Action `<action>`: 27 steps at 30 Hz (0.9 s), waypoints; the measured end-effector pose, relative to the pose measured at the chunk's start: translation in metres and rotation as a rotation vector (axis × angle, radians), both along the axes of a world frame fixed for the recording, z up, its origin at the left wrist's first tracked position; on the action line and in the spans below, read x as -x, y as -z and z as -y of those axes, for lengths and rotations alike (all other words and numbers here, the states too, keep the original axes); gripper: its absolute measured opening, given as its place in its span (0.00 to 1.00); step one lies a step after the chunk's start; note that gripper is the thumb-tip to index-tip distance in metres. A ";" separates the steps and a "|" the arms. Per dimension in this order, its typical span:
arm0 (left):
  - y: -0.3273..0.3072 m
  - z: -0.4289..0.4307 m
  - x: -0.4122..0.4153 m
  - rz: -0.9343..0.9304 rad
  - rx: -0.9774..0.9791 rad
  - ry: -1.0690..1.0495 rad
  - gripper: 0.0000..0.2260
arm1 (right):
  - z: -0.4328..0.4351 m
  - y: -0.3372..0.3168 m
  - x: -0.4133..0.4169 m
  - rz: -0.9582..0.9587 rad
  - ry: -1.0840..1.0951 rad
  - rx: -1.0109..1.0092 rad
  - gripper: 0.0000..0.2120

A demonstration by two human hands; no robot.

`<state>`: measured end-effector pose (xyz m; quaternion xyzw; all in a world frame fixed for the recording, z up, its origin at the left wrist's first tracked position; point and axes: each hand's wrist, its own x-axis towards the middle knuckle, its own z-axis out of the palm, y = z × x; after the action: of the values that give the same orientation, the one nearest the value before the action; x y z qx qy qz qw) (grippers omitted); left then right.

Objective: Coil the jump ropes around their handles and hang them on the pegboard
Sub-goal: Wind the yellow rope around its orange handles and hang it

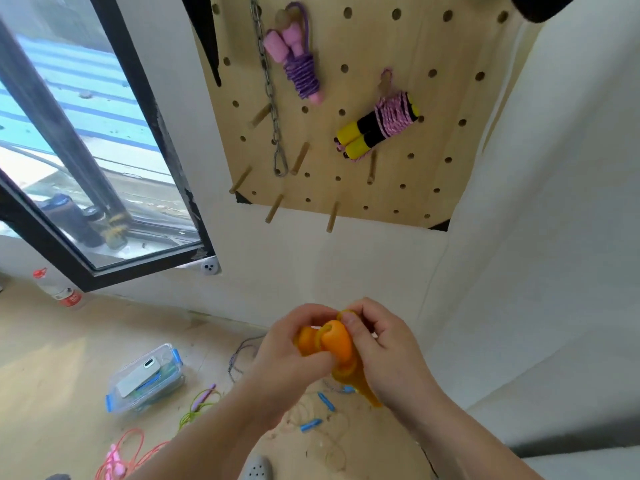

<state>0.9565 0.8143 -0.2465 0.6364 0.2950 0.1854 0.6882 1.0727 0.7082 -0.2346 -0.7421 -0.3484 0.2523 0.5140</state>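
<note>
Head view, looking down and forward. Low in the middle, well below the pegboard [381, 188], two hands close together on one orange rope [346, 370]. Curled round the two handles [334, 344] from the near-left side: the left hand [294, 355], thumb across the front, clamping the pair side by side. Touching them from the other side: the right hand [388, 351], thumb and forefinger pinching a loop [343, 314] of the cord at the rounded upper ends. Long axis of the handles steep, upper ends away toward the wall, lower end jutting out under the right palm toward the person. A few turns of cord visible round the handles; how much left loose, impossible to tell behind the hands. Probably finishing or tucking the coil, with hanging not yet done. Up on the board, hung: a purple rope [301, 64] beside a chain [273, 98], and a black-and-yellow rope [377, 129] further right. Bare pegs [330, 218] along the lower edge, the nearest almost straight up from the hands, only plain wall between. Likely a lift up and forward, led by the right hand as keeper of the loop. Window [86, 150] off to the left, side wall close on the right, so less room there. On the floor [52, 358]: a pink rope [121, 452], a green rope [199, 407], a blue-handled rope [311, 426], all uncoiled, plus a clear box [145, 379].
</note>
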 end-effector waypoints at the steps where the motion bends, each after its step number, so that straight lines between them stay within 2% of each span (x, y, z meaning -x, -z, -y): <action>1: -0.002 -0.012 0.000 0.007 0.010 0.025 0.19 | -0.013 0.000 0.000 0.026 0.024 0.004 0.09; 5: -0.012 -0.068 -0.001 -0.024 0.050 0.026 0.18 | -0.063 -0.004 0.004 0.118 0.084 0.026 0.08; 9: -0.013 -0.125 -0.007 0.002 0.179 -0.086 0.03 | -0.111 -0.011 0.005 0.081 0.095 0.032 0.07; 10: -0.011 -0.138 -0.009 0.019 0.217 -0.106 0.01 | -0.121 -0.011 0.004 0.068 0.107 0.031 0.07; 15: -0.007 -0.176 -0.024 0.109 0.420 -0.183 0.04 | -0.157 -0.008 -0.009 0.081 0.187 -0.008 0.08; 18: -0.011 -0.188 -0.037 0.123 0.475 -0.172 0.03 | -0.173 -0.008 -0.025 0.122 0.146 -0.035 0.08; 20: -0.014 -0.198 -0.048 0.041 0.356 -0.185 0.02 | -0.184 -0.008 -0.039 0.177 0.096 -0.037 0.08; 23: -0.020 -0.219 -0.063 -0.130 -0.133 -0.178 0.08 | -0.202 -0.013 -0.068 0.297 0.034 -0.033 0.06; 25: -0.030 -0.228 -0.072 -0.135 -0.259 -0.129 0.15 | -0.216 -0.022 -0.084 0.325 0.011 -0.065 0.06; 27: -0.040 -0.236 -0.082 -0.127 -0.345 -0.078 0.14 | -0.234 -0.033 -0.097 0.336 -0.028 -0.090 0.06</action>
<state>1.0387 1.0508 -0.2060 0.7434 0.3262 0.2193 0.5411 1.1699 0.9423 -0.2018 -0.7451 -0.4508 0.1159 0.4777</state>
